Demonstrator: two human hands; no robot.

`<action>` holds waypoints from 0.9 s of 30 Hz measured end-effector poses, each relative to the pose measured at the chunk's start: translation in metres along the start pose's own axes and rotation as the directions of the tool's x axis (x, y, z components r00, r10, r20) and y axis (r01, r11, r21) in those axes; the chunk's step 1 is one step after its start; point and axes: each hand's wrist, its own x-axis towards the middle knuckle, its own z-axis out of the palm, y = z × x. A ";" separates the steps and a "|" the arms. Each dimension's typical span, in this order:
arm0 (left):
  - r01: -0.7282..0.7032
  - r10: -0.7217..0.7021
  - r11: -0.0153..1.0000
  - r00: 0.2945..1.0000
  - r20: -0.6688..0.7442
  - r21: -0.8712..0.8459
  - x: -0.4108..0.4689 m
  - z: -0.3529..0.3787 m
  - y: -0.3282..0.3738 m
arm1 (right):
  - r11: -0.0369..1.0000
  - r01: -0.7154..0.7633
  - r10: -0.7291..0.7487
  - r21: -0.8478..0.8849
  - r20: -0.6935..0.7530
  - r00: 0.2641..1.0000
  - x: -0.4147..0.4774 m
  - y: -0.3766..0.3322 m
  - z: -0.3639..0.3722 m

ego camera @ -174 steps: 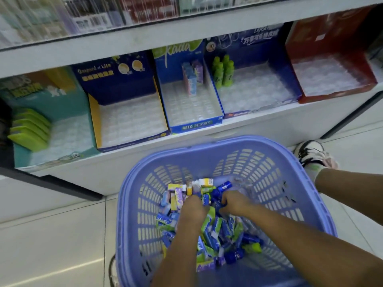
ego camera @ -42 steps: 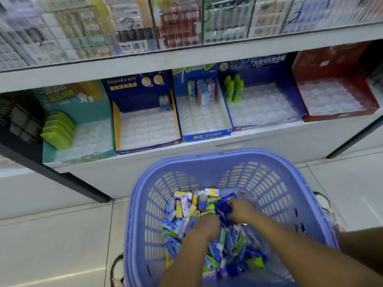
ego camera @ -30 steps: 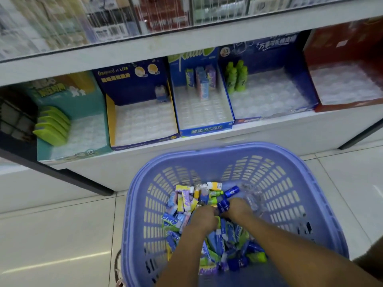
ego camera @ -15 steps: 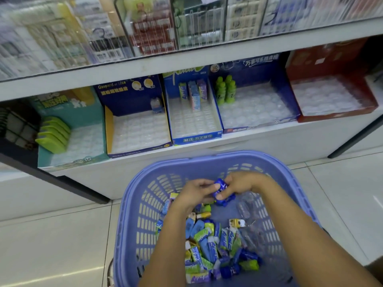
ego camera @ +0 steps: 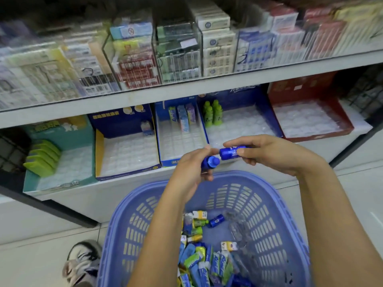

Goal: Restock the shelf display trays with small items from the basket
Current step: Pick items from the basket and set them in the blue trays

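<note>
**A:** What have the hands got?

**B:** One apiece. The left hand (ego camera: 192, 168) is curled round a small blue bottle (ego camera: 210, 162), cap end pointing right. The right hand (ego camera: 269, 154) pinches a second blue bottle (ego camera: 232, 152) sideways between thumb and fingers. The two bottles nearly meet, raised over the far rim of the purple basket (ego camera: 259, 214), just in front of the shelf trays.

**A:** How will they handle?

**B:** Light, I'd judge, and stiff plastic, so they won't crush. The glossy wrap could slip, though. I'd take each round the body rather than the cap, so it can go down base first and stand upright.

**A:** Which tray?

**B:** My guess is the wide blue tray (ego camera: 244, 125) right of centre. Green bottles (ego camera: 213, 112) of a like shape stand at its far left corner, and its clear insert is moulded in rows of pockets. They look snug, so a tilted bottle may topple.

**A:** And round about?

**B:** A heap of small packets (ego camera: 199, 259) lies in the near part of the basket, with a loose blue bottle (ego camera: 216, 220) just beyond it. Leftward along the shelf sit a narrow blue tray (ego camera: 180, 139) with upright packs (ego camera: 182, 119) at the back, then a dark blue tray (ego camera: 128, 154), then a teal tray (ego camera: 68, 168). A red tray (ego camera: 306, 121) sits at the far right.
</note>
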 end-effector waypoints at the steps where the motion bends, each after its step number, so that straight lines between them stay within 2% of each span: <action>1: -0.012 0.008 0.997 0.998 0.057 0.076 0.001 0.005 0.001 | 1.000 0.022 -0.022 0.004 -0.009 1.000 -0.001 -0.002 -0.004; 4: -0.046 0.013 0.980 0.986 0.165 0.195 0.007 0.016 0.003 | 0.996 0.078 -0.077 0.031 -0.038 0.996 0.000 -0.007 -0.018; 7: -0.068 0.021 0.972 0.979 0.205 0.227 0.016 0.023 0.006 | 0.989 0.144 -0.144 0.023 -0.007 0.990 0.002 -0.014 -0.035; 9: -0.128 0.074 0.960 0.974 0.212 0.250 0.022 0.028 0.008 | 0.987 0.159 -0.159 -0.006 0.015 0.987 0.006 -0.020 -0.046; 11: -0.220 0.182 0.932 0.972 0.151 0.287 0.031 0.034 0.011 | 0.989 0.147 -0.147 -0.033 -0.012 0.989 0.013 -0.023 -0.056; 14: -0.307 0.333 0.878 0.943 -0.008 0.367 0.047 0.046 0.012 | 0.991 0.131 -0.128 0.030 -0.075 0.989 0.025 -0.028 -0.070; 19: -0.312 0.398 0.852 0.908 -0.134 0.420 0.069 0.069 0.008 | 0.992 0.122 -0.122 -0.013 -0.200 0.972 0.040 -0.032 -0.085; 21: -0.236 0.337 0.877 0.923 -0.187 0.417 0.080 0.075 0.005 | 0.987 0.116 -0.147 -0.109 -0.339 0.929 0.049 -0.029 -0.096; 24: -0.133 0.255 0.891 0.938 -0.236 0.435 0.093 0.078 -0.002 | 0.941 0.007 -0.210 -0.337 -0.570 0.794 0.071 -0.019 -0.118; 25: -0.111 0.238 0.893 0.939 -0.249 0.435 0.096 0.077 -0.004 | 0.917 -0.020 -0.245 -0.398 -0.603 0.759 0.079 -0.013 -0.123; 27: -0.081 0.216 0.898 0.938 -0.272 0.433 0.101 0.076 -0.006 | 0.885 -0.040 -0.284 -0.464 -0.605 0.744 0.095 -0.002 -0.129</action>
